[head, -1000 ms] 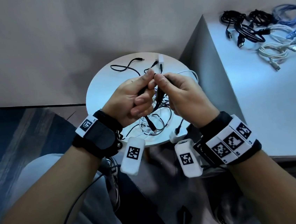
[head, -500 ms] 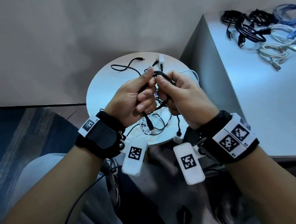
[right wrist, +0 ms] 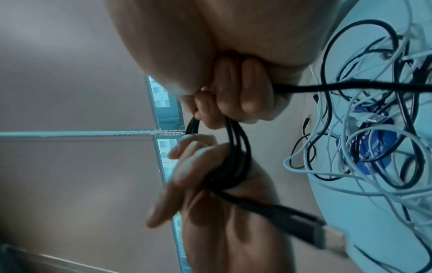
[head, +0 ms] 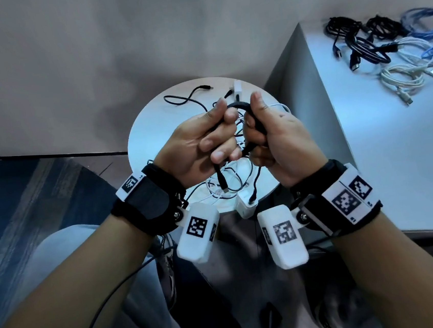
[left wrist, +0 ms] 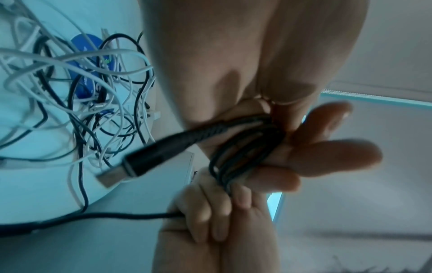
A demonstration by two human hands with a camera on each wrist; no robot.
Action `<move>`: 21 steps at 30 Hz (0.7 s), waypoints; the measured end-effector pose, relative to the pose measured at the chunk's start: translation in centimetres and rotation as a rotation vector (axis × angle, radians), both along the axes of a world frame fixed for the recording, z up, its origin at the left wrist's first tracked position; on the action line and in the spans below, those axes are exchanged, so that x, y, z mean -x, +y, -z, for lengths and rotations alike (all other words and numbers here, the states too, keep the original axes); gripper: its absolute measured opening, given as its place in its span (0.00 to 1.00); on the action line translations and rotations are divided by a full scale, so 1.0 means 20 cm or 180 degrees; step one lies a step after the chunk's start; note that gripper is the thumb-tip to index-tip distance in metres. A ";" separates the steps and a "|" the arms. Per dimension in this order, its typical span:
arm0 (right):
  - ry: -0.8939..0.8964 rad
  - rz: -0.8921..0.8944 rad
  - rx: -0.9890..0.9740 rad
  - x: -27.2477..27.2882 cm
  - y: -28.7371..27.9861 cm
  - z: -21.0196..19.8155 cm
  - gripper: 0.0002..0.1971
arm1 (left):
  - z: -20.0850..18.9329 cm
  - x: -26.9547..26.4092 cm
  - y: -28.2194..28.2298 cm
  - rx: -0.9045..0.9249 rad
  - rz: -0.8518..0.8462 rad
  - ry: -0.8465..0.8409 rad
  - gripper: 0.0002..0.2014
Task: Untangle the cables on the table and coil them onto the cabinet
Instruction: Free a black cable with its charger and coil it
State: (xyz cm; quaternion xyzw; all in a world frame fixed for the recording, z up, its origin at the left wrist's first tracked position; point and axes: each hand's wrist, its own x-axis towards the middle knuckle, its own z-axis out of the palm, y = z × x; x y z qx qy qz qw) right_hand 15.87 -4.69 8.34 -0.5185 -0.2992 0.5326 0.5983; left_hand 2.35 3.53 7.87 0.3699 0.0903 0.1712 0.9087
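Both hands, left hand (head: 202, 141) and right hand (head: 274, 139), grip the half-coiled black USB cable (left wrist: 245, 153) above the round worktop (head: 153, 133); winding is underway. Next, probably wrap the dangling tail, then carry it to the cabinet (head: 395, 145).

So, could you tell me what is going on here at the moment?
A person is winding a black braided cable into a small coil, held up between the left hand and the right hand. Its USB plug hangs loose under the left hand. Below, on the round white table, a tangle of white and black cables lies unsorted. Several coiled cables already lie on the cabinet to the right.
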 end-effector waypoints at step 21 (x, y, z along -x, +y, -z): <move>-0.2954 -0.1198 0.0127 0.08 -0.02 0.13 0.15 | 0.06 0.01 0.02 -0.3518 -0.1724 0.1582 0.12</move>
